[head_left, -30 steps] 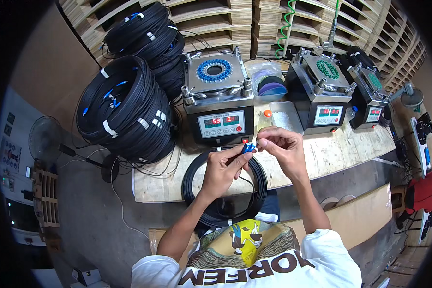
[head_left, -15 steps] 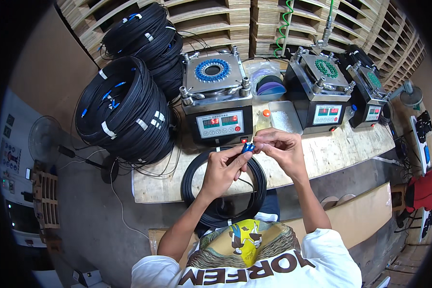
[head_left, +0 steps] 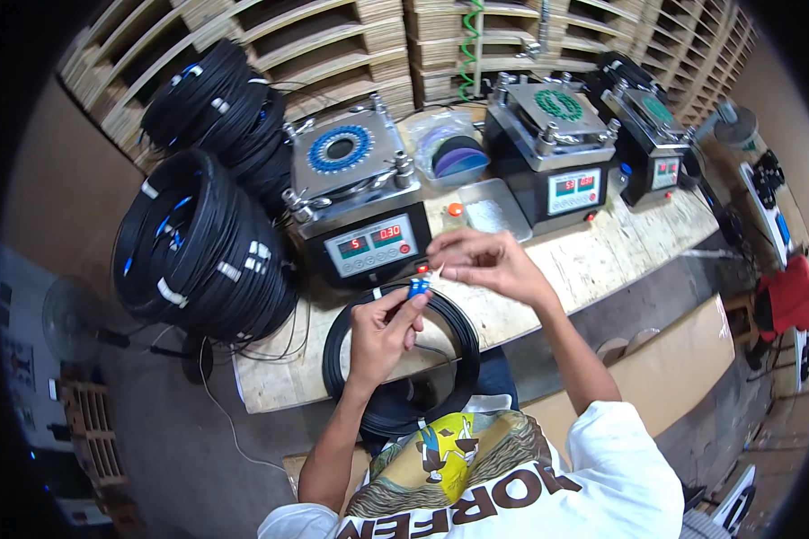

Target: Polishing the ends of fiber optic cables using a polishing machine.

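Note:
My left hand (head_left: 382, 334) pinches blue fibre-optic connectors (head_left: 419, 287) between thumb and fingers, over the far side of a black cable coil (head_left: 466, 346). Beside them my right hand (head_left: 487, 263) is closed, thumb against fingers, on a small pale thing just right of the connectors; I cannot make out what it is. The coil lies at the bench's front edge, partly hidden by my left hand and arm. Just beyond my hands stands a polishing machine (head_left: 375, 245) with a ring of blue connectors (head_left: 340, 148) on its top plate.
Large black cable coils (head_left: 202, 260) are stacked at the left. Two more polishing machines (head_left: 573, 193) (head_left: 661, 168) with green connector rings stand to the right. Between machines sit a plastic tray (head_left: 494, 213), an orange-capped bottle (head_left: 455, 210) and a container of coloured discs (head_left: 459, 158). Wooden pallets (head_left: 333, 40) rise behind.
My view has turned, shifting the bench. My right hand has drawn slightly away from the connectors, which my left hand still holds. The lit displays on the machines read differently.

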`<state>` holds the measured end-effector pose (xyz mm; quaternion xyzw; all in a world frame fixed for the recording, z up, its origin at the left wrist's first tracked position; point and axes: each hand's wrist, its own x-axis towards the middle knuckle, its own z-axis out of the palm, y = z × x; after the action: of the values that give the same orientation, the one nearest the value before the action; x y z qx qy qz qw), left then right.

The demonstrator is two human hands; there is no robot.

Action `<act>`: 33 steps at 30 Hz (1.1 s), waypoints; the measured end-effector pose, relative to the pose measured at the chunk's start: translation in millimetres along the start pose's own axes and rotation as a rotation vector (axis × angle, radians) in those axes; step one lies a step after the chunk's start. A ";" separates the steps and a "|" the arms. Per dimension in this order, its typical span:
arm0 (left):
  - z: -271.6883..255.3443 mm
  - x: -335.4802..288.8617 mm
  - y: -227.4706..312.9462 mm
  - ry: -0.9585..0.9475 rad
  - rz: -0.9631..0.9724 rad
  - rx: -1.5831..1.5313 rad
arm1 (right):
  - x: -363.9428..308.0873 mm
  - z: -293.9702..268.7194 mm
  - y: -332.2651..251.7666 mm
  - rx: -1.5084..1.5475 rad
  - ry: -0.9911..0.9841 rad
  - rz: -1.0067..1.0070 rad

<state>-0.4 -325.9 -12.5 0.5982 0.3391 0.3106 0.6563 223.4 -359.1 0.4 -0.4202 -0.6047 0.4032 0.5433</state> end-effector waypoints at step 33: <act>-5.4 3.5 -1.8 -0.051 0.011 -0.042 | 2.3 -137.2 179.4 -0.641 0.182 0.300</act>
<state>-2.8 -320.1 -14.8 0.5939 0.3122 0.3059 0.6755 372.5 -294.9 -156.7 -0.6875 -0.5811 0.2293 0.3703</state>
